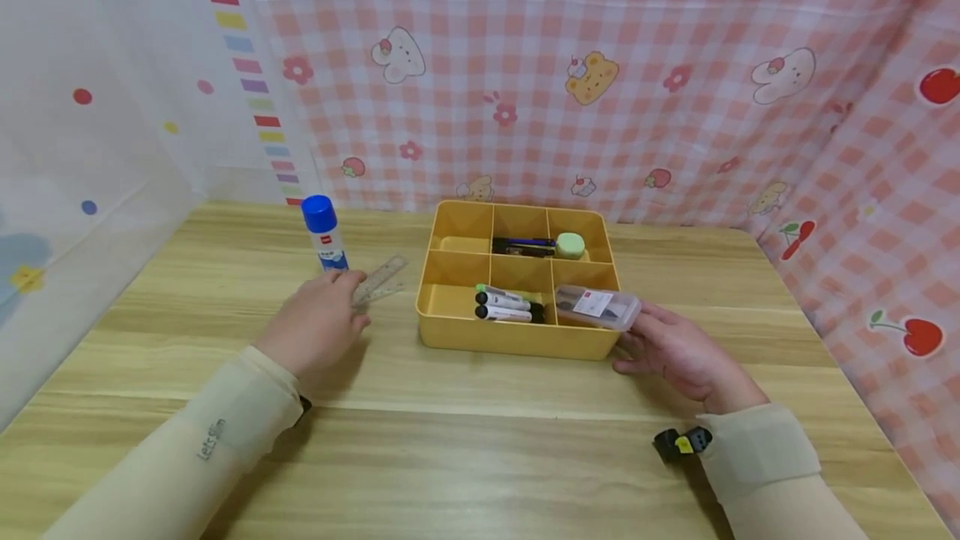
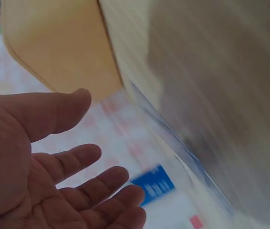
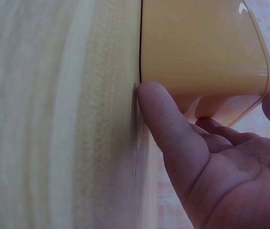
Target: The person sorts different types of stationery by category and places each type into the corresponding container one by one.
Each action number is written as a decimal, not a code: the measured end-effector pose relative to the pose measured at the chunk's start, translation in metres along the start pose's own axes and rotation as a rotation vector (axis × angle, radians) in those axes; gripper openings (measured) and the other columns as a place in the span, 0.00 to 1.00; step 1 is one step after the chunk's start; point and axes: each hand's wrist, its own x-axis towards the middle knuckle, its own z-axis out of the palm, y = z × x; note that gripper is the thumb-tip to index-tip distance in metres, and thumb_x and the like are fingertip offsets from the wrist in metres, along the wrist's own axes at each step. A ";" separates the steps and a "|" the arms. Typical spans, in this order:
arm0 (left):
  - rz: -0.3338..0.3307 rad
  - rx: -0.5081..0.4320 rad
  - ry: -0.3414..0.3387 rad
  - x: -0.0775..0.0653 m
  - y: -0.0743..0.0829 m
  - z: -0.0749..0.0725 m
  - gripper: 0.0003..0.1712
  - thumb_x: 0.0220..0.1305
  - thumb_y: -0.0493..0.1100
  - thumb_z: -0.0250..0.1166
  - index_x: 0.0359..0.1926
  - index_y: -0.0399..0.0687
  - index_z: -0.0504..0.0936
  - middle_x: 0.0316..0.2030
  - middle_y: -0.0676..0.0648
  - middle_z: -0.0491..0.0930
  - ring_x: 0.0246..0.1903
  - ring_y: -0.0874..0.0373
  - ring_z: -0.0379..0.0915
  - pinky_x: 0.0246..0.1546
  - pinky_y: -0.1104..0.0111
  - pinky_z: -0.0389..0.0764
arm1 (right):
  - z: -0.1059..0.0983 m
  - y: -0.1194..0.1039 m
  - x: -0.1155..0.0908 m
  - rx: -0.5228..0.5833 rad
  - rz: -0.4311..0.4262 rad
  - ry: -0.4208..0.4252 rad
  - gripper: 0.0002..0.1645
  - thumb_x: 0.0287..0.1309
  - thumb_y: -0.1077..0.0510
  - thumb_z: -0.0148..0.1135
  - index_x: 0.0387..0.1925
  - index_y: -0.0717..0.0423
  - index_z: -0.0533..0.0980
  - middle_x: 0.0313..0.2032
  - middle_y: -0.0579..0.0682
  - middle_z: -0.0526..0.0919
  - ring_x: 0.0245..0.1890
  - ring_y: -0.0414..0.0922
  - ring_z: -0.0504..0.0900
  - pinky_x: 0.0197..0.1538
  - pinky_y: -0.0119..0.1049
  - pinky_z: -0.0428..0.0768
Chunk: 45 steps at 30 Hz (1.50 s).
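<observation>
My left hand [image 1: 318, 323] is beside clear plastic rulers [image 1: 382, 277] on the table. In the left wrist view its fingers are spread and loosely bent, with nothing between them; the clear edge [image 2: 182, 152] lies beyond the fingertips. A glue stick [image 1: 325, 236] with a blue cap stands just behind this hand. My right hand [image 1: 678, 352] is at the front right corner of a yellow divided box [image 1: 510, 342], thumb low near its base, other fingers along its side. A clear plastic case [image 1: 596, 307] with a white label lies tilted over the box's right front compartment, its end over the rim.
Several markers [image 1: 506, 307] lie in the front middle of the box. Dark pens [image 1: 525, 247] lie in the back middle compartment, and a pale green round item [image 1: 570, 246] in the back right. A checked curtain [image 1: 450, 107] hangs behind the wooden table [image 1: 465, 457].
</observation>
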 end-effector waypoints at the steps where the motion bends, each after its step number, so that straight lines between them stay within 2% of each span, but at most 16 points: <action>1: -0.013 0.000 -0.017 0.002 -0.004 -0.001 0.36 0.76 0.47 0.64 0.76 0.36 0.65 0.72 0.28 0.69 0.69 0.28 0.69 0.68 0.34 0.72 | 0.000 0.000 0.000 -0.001 0.000 -0.001 0.44 0.84 0.41 0.38 0.84 0.64 0.40 0.83 0.67 0.45 0.82 0.66 0.46 0.68 0.59 0.79; 5: -0.064 0.001 -0.075 0.011 -0.015 -0.003 0.36 0.76 0.47 0.63 0.77 0.35 0.64 0.74 0.28 0.67 0.70 0.27 0.67 0.68 0.34 0.70 | -0.001 0.001 -0.001 0.004 0.002 0.008 0.44 0.84 0.41 0.38 0.83 0.65 0.40 0.83 0.68 0.46 0.82 0.66 0.47 0.68 0.58 0.79; 8: -0.070 0.016 -0.100 0.018 -0.019 -0.003 0.36 0.75 0.47 0.64 0.76 0.35 0.66 0.74 0.27 0.66 0.71 0.27 0.66 0.69 0.34 0.69 | -0.001 0.001 -0.002 0.002 -0.004 0.009 0.44 0.85 0.42 0.37 0.83 0.66 0.40 0.82 0.69 0.46 0.82 0.67 0.48 0.67 0.56 0.81; 12: -0.067 0.043 -0.132 0.026 -0.025 -0.002 0.34 0.75 0.47 0.65 0.74 0.34 0.69 0.71 0.27 0.71 0.68 0.28 0.70 0.68 0.35 0.72 | -0.001 0.001 -0.001 0.001 0.006 0.008 0.44 0.85 0.42 0.37 0.83 0.66 0.41 0.83 0.68 0.46 0.82 0.66 0.48 0.66 0.55 0.81; 16: -0.087 0.049 -0.185 0.036 -0.035 0.000 0.26 0.74 0.46 0.66 0.65 0.34 0.77 0.60 0.30 0.80 0.54 0.37 0.81 0.57 0.42 0.82 | 0.001 0.000 0.001 0.006 0.003 0.004 0.44 0.85 0.43 0.38 0.83 0.66 0.41 0.83 0.68 0.45 0.82 0.67 0.48 0.66 0.55 0.82; 19: -0.110 0.046 -0.222 0.042 -0.041 0.001 0.20 0.73 0.45 0.67 0.58 0.35 0.80 0.52 0.34 0.84 0.42 0.44 0.79 0.47 0.51 0.84 | 0.002 0.000 0.001 0.007 -0.004 -0.003 0.44 0.85 0.43 0.38 0.83 0.66 0.40 0.82 0.68 0.46 0.82 0.67 0.47 0.66 0.54 0.82; 21: -0.117 0.049 -0.235 0.045 -0.043 0.001 0.19 0.73 0.44 0.66 0.56 0.35 0.81 0.50 0.35 0.84 0.39 0.46 0.78 0.44 0.53 0.82 | 0.002 0.000 0.002 0.006 -0.005 -0.004 0.44 0.85 0.42 0.38 0.83 0.65 0.40 0.82 0.68 0.46 0.82 0.67 0.47 0.66 0.54 0.82; 28: -0.100 0.071 -0.248 0.049 -0.044 -0.001 0.19 0.73 0.44 0.66 0.56 0.34 0.80 0.51 0.35 0.85 0.39 0.46 0.79 0.49 0.48 0.84 | 0.001 -0.001 0.002 0.011 0.002 0.001 0.44 0.85 0.42 0.37 0.83 0.65 0.40 0.83 0.68 0.45 0.82 0.66 0.47 0.67 0.55 0.81; 36: -0.116 0.037 -0.249 0.048 -0.044 -0.001 0.15 0.73 0.42 0.64 0.53 0.34 0.79 0.45 0.38 0.85 0.36 0.48 0.79 0.42 0.54 0.82 | 0.000 0.000 0.001 0.008 -0.002 -0.001 0.44 0.85 0.42 0.37 0.83 0.65 0.40 0.83 0.68 0.46 0.82 0.66 0.47 0.66 0.55 0.81; 45: -0.099 0.036 -0.226 0.044 -0.044 -0.001 0.09 0.76 0.39 0.59 0.50 0.39 0.80 0.47 0.38 0.85 0.40 0.47 0.78 0.47 0.50 0.82 | -0.001 0.000 0.001 -0.001 -0.001 -0.013 0.44 0.85 0.42 0.36 0.83 0.65 0.40 0.83 0.68 0.46 0.82 0.66 0.47 0.66 0.53 0.82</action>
